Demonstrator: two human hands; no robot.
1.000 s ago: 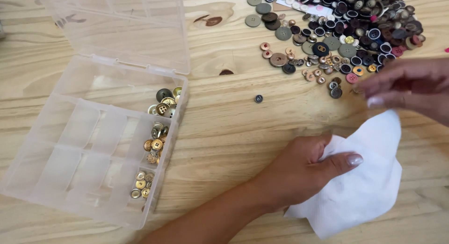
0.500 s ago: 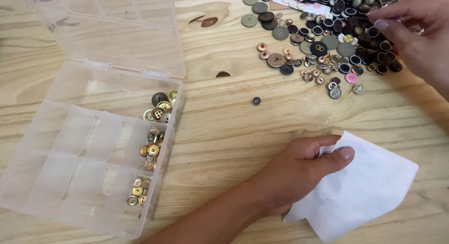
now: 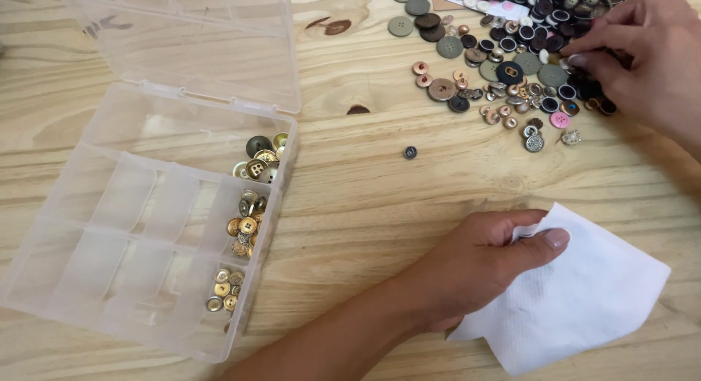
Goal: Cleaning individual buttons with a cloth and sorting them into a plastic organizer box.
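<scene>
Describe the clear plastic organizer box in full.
The clear plastic organizer box lies open at the left of the wooden table, its hinged lid folded back flat. Thin dividers split it into compartments. Only the right-hand column holds anything: gold and brass-coloured buttons in three compartments. Neither hand touches it.

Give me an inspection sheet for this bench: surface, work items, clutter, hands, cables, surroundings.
Surface: pale wooden table with dark knots.
Work items: pile of mixed buttons at top right; white paper napkin lying flat; clear plastic organiser box, lid open, gold and bronze buttons in its right-hand compartments.
Clutter: one small dark button lying apart from the pile.
Hands: left hand rests on the napkin's edge; right hand has fingertips in the button pile, grasp not clear.
Cables: nothing seen.
Surroundings: nothing seen beyond the table.
</scene>
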